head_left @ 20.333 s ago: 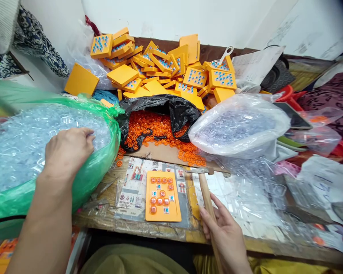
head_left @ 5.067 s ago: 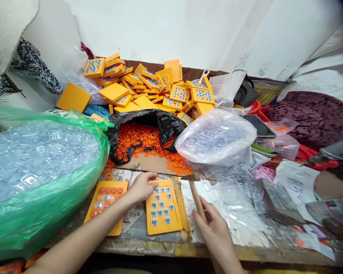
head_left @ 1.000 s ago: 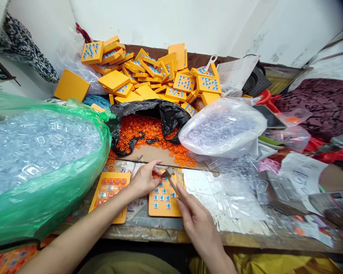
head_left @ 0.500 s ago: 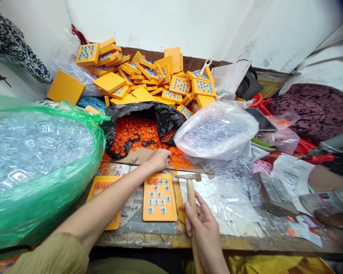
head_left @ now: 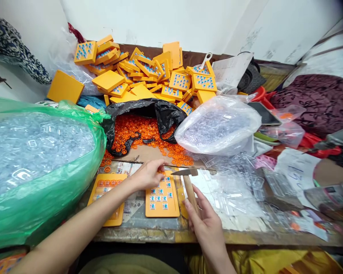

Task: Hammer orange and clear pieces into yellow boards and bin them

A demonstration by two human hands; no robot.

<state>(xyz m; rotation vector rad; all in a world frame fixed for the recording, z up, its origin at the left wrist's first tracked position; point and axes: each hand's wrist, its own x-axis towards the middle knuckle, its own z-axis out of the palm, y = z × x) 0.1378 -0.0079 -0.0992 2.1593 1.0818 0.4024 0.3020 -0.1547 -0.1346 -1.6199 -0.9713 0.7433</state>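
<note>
My left hand [head_left: 150, 174] is over the top of a yellow panel [head_left: 171, 205], its thumb and fingertips pinched on a small orange cap [head_left: 161, 170]. Blue-centred square switches sit in scattered positions on that panel. The fingers cover its upper left corner. My right hand [head_left: 204, 219] grips the wooden handle of a hammer [head_left: 191, 190], whose pointed metal head lies just right of the panel's top edge. To the left, partly under my left forearm, is another yellow panel [head_left: 118, 217] with orange and clear caps on it.
Loose orange caps [head_left: 179, 155] spill from a black bag [head_left: 122, 108]. A green bag [head_left: 60, 182] and a white bag [head_left: 217, 146] hold clear plastic pieces. Behind them is a heap of yellow panels [head_left: 108, 82]. Clear parts [head_left: 237, 190] lie at right, near a can [head_left: 331, 196].
My left hand has come back from the orange caps to the panel's upper part. The hammer stays in my right hand, slightly shifted. The view has moved a little.
</note>
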